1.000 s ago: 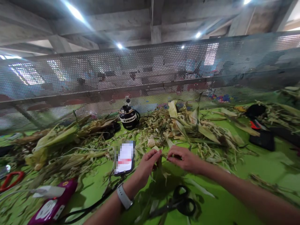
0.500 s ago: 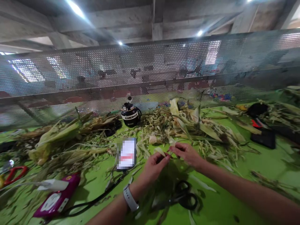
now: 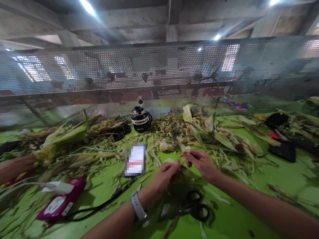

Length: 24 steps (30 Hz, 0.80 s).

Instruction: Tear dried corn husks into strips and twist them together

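My left hand (image 3: pixel 165 176), with a pale watch band at the wrist, is closed in a pinch on a pale strip of corn husk (image 3: pixel 170 160). Close to its right, my right hand (image 3: pixel 200 164) has thumb and fingertips pressed together; what lies between them is too small to make out. Black-handled scissors (image 3: pixel 196 205) lie on the green table (image 3: pixel 234 212) below the hands. A large heap of dry husk pieces (image 3: pixel 171 129) spreads behind them.
Left of my hands lie a phone (image 3: pixel 135 160), a black cord and a magenta pack (image 3: pixel 62 200). A black ENERGY jug (image 3: pixel 141 121) stands before the perforated screen (image 3: pixel 154 76). Another person's hand (image 3: pixel 18 166) reaches in at the left. A dark device (image 3: pixel 282 150) lies right.
Another person's hand has come in at the left edge, over the red-handled scissors. My hands remain close together, with the fingers slightly shifted. The view has moved a little.
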Motion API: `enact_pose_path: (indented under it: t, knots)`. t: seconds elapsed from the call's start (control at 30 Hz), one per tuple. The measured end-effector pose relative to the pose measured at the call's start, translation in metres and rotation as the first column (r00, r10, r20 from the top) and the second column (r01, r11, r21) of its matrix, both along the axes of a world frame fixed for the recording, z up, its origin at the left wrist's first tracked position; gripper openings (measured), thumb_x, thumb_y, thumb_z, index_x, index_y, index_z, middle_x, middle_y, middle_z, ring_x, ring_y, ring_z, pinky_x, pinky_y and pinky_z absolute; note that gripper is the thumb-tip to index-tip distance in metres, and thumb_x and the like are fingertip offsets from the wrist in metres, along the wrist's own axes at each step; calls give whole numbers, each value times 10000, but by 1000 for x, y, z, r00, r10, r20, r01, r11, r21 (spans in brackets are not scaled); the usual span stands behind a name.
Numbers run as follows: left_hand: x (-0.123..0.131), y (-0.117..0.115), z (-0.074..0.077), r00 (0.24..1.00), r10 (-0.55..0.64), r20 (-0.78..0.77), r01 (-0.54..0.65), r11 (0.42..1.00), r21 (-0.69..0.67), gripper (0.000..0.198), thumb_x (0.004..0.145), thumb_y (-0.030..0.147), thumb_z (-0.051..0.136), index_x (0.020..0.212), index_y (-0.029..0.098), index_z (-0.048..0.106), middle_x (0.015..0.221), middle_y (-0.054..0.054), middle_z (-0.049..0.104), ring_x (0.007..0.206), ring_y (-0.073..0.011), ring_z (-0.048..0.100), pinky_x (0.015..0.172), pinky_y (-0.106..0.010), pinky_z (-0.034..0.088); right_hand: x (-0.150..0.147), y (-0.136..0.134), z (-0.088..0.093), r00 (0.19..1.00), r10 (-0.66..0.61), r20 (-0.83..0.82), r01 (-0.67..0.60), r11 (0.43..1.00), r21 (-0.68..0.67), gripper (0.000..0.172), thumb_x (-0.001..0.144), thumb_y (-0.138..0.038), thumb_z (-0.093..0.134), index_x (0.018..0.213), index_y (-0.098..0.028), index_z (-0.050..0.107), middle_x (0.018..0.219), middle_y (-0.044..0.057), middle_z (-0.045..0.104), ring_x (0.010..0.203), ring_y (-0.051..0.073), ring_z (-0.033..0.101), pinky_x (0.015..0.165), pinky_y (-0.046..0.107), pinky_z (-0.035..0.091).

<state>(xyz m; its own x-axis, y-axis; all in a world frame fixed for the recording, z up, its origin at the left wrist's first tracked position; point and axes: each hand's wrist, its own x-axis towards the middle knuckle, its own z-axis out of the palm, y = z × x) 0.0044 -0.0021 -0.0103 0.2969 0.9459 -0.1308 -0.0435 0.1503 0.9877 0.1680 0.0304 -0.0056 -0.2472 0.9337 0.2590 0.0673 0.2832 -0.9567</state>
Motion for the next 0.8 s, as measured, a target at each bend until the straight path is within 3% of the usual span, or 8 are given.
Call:
enact_pose_path:
  t: [0.2, 0.3, 0.4, 0.5, 0.57, 0.67, 0.73, 0.8]
  knots:
    - [-4, 3, -4, 993, -69, -100, 79, 992, 95, 506, 744, 574, 576, 492, 137, 591, 423, 34, 400, 437, -73, 310, 466, -248, 208, 1, -3, 7, 999, -19, -32, 18, 1000, -19, 365, 719, -528, 646, 668, -168, 665, 552, -5, 543, 519, 115, 487, 501, 239, 406]
    - [-3, 1, -7, 994, -77, -80, 84, 993, 83, 481, 735, 553, 604, 533, 121, 657, 438, 15, 469, 452, -76, 356, 474, -235, 248, 0, -2, 8, 999, -8, -43, 5, 996, -84, 366, 716, -523, 651, 691, -158, 673, 538, -7, 544, 513, 113, 492, 515, 242, 421]
    - [-3, 2, -7, 994, -41, 104, 44, 999, -31, 386, 699, 495, 677, 628, 116, 705, 538, -17, 599, 485, -81, 448, 497, -210, 333, 3, 4, 6, 998, -45, -53, 39, 992, -119, 380, 717, -525, 646, 830, -162, 664, 623, -1, 583, 556, 123, 531, 552, 252, 456]
    - [-4, 7, -5, 913, 144, 381, -65, 975, -213, 289, 639, 407, 759, 758, 148, 712, 727, -40, 702, 595, -115, 582, 584, -215, 447, 11, 9, 7, 970, -236, -61, 239, 970, 38, 416, 738, -483, 644, 1040, -201, 591, 846, 19, 612, 766, 152, 578, 708, 276, 480]
    - [-7, 12, -3, 833, 254, 492, -122, 951, -286, 261, 649, 373, 760, 788, 161, 699, 811, -53, 726, 723, -152, 644, 673, -238, 492, 14, 5, 9, 952, -305, -16, 304, 941, 149, 340, 795, -450, 593, 1036, -211, 575, 879, 22, 603, 823, 159, 568, 768, 286, 464]
    - [-9, 16, 0, 771, 331, 544, -190, 935, -300, 207, 703, 333, 722, 806, 157, 689, 843, -65, 734, 823, -164, 662, 741, -235, 503, 10, -9, 10, 965, -111, 239, 82, 988, 128, 270, 881, -422, 476, 899, -192, 616, 824, 38, 618, 794, 173, 577, 752, 307, 463]
    - [-9, 15, 1, 765, 338, 548, -193, 932, -306, 213, 694, 317, 727, 828, 155, 691, 846, -59, 734, 773, -161, 665, 717, -243, 513, 2, -19, 9, 928, 72, 366, -84, 996, 16, 298, 893, -422, 461, 962, -179, 619, 962, 73, 634, 905, 200, 584, 811, 338, 461]
    - [-7, 13, 2, 767, 330, 550, -176, 933, -315, 245, 654, 312, 758, 831, 154, 698, 856, -49, 732, 707, -159, 660, 689, -263, 522, -7, -27, 4, 908, 182, 377, -161, 983, -87, 363, 870, -435, 509, 1113, -171, 564, 1125, 104, 603, 1024, 220, 563, 889, 369, 444]
